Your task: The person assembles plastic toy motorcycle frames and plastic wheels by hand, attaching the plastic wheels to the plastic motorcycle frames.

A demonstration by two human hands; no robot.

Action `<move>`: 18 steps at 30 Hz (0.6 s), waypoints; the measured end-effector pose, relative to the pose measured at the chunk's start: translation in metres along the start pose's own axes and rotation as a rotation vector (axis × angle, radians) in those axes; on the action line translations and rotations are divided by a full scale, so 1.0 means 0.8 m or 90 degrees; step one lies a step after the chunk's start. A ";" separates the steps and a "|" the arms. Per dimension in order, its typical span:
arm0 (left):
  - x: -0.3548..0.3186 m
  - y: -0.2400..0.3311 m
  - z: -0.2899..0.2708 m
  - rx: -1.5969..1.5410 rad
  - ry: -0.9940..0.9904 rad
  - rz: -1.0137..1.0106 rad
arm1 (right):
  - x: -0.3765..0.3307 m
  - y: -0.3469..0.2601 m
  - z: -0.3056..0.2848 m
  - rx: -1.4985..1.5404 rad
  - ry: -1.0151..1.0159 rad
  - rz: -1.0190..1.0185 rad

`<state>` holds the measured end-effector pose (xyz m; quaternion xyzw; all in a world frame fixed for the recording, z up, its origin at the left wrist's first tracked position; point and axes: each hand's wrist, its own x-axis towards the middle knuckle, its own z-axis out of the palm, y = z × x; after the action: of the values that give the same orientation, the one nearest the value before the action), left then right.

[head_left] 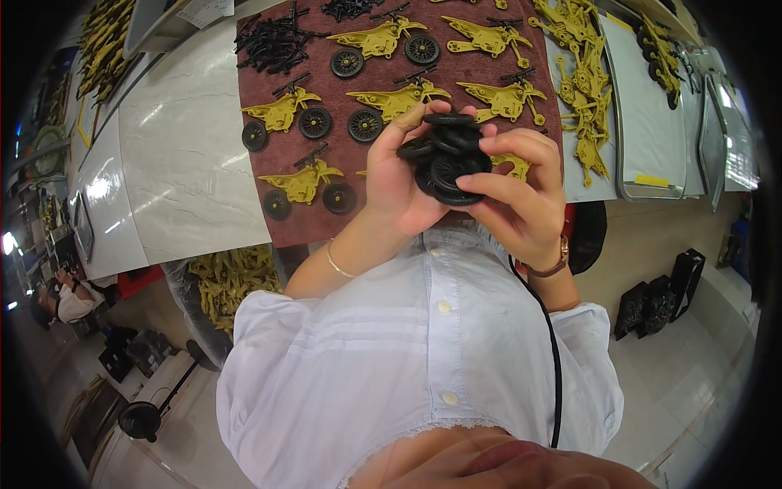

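Observation:
My left hand (397, 175) is closed around a small pile of black toy wheels (456, 151), holding it above the cloth's near edge. From the other side, my right hand (521, 183) pinches one of these wheels with thumb and fingertips. Beyond them, yellow toy motorcycles (381, 38) lie in rows on a dark red cloth (314, 232). Several have black handlebars and two black wheels. One yellow body (501, 99) on the right has handlebars but shows no wheels. My hands partly hide the nearest row.
Loose black handlebars (273, 45) are heaped at the cloth's far left. Yellow frame parts (582, 73) pile up along its right side, beside a metal-rimmed tray (652, 191). A bag of yellow parts (232, 285) stands below the table. A black cable (555, 367) hangs down my front.

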<state>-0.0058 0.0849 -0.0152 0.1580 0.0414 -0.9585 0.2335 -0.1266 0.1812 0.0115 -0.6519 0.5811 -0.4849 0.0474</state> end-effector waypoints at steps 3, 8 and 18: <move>0.002 0.007 -0.005 -0.021 -0.027 -0.013 | -0.006 0.006 -0.008 0.138 -0.001 -0.005; -0.004 0.019 -0.007 -0.064 -0.084 -0.048 | -0.033 0.016 -0.033 0.911 0.247 0.360; -0.013 0.038 -0.015 -0.042 -0.068 -0.024 | -0.070 -0.001 -0.026 0.473 0.063 0.690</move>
<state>0.0203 0.0646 -0.0228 0.0983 0.0633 -0.9680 0.2222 -0.1322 0.2374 -0.0093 -0.1840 0.6223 -0.5903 0.4800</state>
